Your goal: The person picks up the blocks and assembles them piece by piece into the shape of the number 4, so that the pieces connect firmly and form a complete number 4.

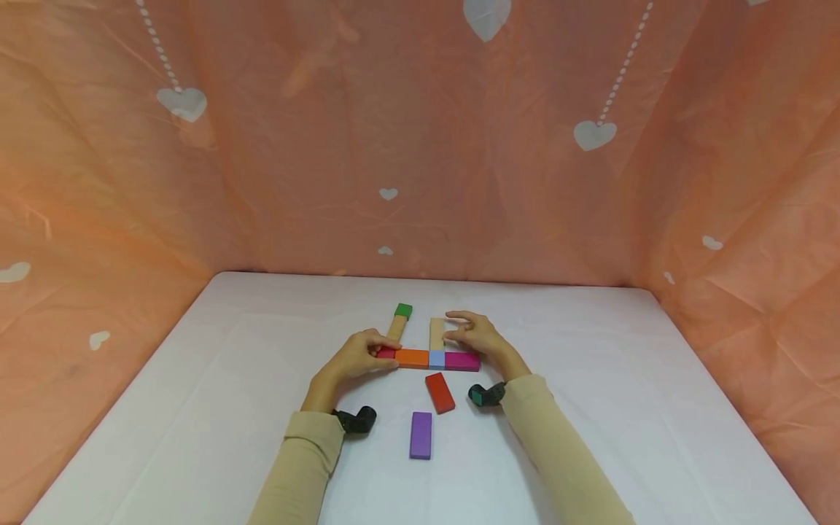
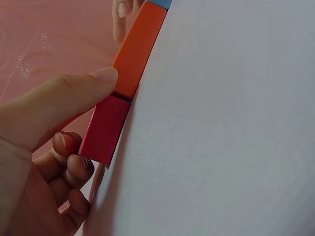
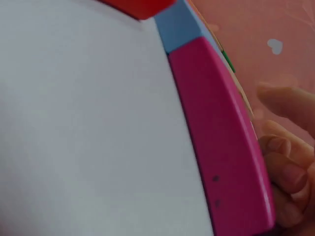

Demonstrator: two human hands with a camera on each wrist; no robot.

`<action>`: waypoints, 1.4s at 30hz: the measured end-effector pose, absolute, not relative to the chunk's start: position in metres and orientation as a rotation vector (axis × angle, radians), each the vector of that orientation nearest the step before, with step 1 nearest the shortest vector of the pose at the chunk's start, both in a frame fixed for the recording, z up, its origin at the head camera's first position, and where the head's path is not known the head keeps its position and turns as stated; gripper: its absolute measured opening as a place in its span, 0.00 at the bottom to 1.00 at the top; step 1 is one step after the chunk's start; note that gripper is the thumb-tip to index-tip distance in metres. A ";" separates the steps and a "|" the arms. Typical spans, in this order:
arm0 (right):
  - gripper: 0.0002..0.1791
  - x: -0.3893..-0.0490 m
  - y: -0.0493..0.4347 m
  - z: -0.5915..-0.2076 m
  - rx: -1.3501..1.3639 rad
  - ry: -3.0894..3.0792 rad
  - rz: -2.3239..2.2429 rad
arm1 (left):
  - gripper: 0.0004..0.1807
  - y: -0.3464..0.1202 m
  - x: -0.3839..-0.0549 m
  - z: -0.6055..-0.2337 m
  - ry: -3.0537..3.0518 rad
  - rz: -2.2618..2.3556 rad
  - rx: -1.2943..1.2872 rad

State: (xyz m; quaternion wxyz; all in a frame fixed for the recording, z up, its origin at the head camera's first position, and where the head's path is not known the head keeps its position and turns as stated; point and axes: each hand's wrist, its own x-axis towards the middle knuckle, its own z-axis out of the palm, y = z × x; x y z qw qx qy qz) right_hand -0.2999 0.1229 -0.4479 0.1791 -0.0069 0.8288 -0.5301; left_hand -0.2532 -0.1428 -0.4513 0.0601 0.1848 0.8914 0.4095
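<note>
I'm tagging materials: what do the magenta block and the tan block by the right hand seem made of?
Magenta block: probably painted wood, perhaps plastic; smooth, slightly glossy, its edge catching light. Tan block: likely bare wood, matte-looking, judging by its pale colour.

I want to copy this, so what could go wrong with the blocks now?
The left hand, its thumb at one end of the orange rectangular block, might push it crooked. The right hand, beside the beige rectangular block, could nudge it aside. The black right-wrist camera might bump the loose red rectangular block nearby.
</note>
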 end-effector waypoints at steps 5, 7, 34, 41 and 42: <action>0.29 -0.295 0.127 -0.446 -0.136 2.350 -1.590 | 0.16 -0.143 -0.253 -0.451 2.702 1.238 0.567; 0.29 -0.293 0.128 -0.445 -0.180 2.356 -1.604 | 0.16 -0.144 -0.253 -0.450 2.703 1.236 0.565; 0.25 -0.263 0.131 -0.435 -0.326 2.371 -1.610 | 0.16 -0.142 -0.252 -0.448 2.711 1.221 0.585; 0.25 -0.254 0.128 -0.438 -0.317 2.315 -1.627 | 0.16 -0.142 -0.252 -0.449 2.715 1.216 0.602; 0.25 -0.253 0.128 -0.438 -0.321 2.310 -1.633 | 0.16 -0.142 -0.252 -0.449 2.715 1.218 0.602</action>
